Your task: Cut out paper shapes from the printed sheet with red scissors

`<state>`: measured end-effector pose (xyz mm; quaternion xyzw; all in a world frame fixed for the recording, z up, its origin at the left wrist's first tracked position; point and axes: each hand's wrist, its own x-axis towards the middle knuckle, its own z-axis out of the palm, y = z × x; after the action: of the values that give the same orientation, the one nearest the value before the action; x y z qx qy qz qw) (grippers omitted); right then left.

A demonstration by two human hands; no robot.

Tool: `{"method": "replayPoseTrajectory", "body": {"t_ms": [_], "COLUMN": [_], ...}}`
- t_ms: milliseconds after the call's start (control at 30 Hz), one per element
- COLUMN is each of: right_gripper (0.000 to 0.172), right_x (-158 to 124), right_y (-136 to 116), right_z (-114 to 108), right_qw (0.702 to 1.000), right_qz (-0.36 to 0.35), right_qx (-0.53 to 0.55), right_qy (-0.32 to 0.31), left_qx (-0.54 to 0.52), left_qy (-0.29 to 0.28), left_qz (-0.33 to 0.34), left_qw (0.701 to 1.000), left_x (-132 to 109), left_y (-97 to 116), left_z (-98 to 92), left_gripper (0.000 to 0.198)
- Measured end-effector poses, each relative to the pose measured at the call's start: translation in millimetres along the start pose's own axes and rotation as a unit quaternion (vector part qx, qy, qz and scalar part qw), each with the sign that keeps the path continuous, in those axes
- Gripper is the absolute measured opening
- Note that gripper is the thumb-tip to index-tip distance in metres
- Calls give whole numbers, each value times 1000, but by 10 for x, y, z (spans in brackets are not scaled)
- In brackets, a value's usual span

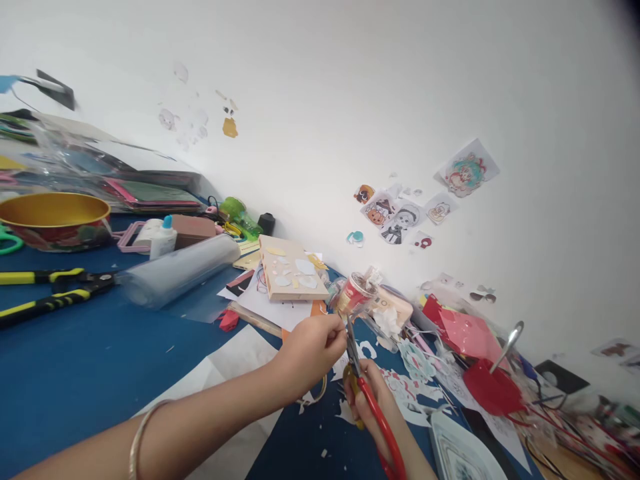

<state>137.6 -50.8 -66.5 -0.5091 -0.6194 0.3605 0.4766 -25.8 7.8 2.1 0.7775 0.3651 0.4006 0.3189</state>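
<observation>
My left hand (317,350) is closed in a pinch, its fingertips right beside the blades of a pair of scissors. Whatever lies between those fingers is too small or hidden to make out. My right hand (377,393) grips the scissors (375,417) by their red handle, with the metal blades pointing up and away from me. A yellow patch (356,393) shows by the right fingers; I cannot tell whether it belongs to the scissors. Under the hands lie white paper scraps (345,412) and a large white sheet (235,373). Behind them, a light board (300,293) carries small pale cutouts.
Yellow-black pliers (60,300), a clear plastic roll (185,270), a glue bottle (164,240) and a gold-lined bowl (55,233) stand left. A red can (353,293) is at the wall. A pale tray (463,447) and a red item (493,387) lie right.
</observation>
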Motion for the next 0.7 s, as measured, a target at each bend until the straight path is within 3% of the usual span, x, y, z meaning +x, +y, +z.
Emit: {"method": "replayPoseTrajectory", "body": {"t_ms": [700], "right_gripper": [46], "right_x": [-71], "right_y": [-233], "right_z": [7], "right_qw": [1000], "right_qz": [-7], "right_qx": [-26], "right_qy": [-15], "left_qx": [-12], "left_qy": [-3], "left_qz": [-5], "left_qw": [1000], "left_x": [-4], "left_y": [21], "left_z": [-19], "left_gripper": [20]}}
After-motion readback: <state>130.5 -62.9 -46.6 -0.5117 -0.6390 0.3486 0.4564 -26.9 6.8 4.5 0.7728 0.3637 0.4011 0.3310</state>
